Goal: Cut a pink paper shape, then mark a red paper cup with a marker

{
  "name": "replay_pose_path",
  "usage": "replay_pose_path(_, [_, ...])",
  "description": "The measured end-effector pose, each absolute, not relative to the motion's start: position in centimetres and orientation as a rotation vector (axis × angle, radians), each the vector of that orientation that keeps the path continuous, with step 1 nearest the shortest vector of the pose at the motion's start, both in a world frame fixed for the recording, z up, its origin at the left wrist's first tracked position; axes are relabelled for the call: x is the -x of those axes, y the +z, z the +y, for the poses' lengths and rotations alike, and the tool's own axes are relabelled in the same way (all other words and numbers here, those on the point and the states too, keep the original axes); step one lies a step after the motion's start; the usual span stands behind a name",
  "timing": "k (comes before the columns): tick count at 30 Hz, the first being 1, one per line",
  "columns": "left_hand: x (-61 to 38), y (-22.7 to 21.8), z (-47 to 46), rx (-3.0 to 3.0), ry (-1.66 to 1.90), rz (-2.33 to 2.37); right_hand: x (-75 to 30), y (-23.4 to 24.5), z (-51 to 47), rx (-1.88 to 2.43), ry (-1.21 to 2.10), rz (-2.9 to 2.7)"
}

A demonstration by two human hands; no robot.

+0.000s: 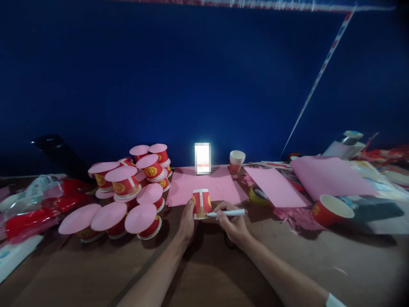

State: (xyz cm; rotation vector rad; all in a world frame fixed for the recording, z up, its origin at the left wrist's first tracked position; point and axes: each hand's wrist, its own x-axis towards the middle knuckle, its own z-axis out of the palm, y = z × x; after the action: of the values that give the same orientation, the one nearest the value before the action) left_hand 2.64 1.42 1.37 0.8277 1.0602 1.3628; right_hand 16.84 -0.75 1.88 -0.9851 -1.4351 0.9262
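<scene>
My left hand is wrapped round an upside-down red paper cup that stands on a pink paper sheet at the table's middle. My right hand grips a white marker pen, its tip touching the base edge of the cup on the right side. Both hands are closed on what they hold.
A pile of red cups capped with pink paper discs lies to the left. An open red cup lies on its side at right, another cup stands at the back beside a lit phone. More pink sheets, a tape roll and red packaging surround the wooden table.
</scene>
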Motion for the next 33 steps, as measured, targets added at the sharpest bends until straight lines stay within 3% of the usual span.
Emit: replay_pose_path(33, [-2.78, 1.25, 1.55, -0.709, 1.339, 0.994, -16.87, 2.12, -0.76, 0.962, 1.014, -1.41])
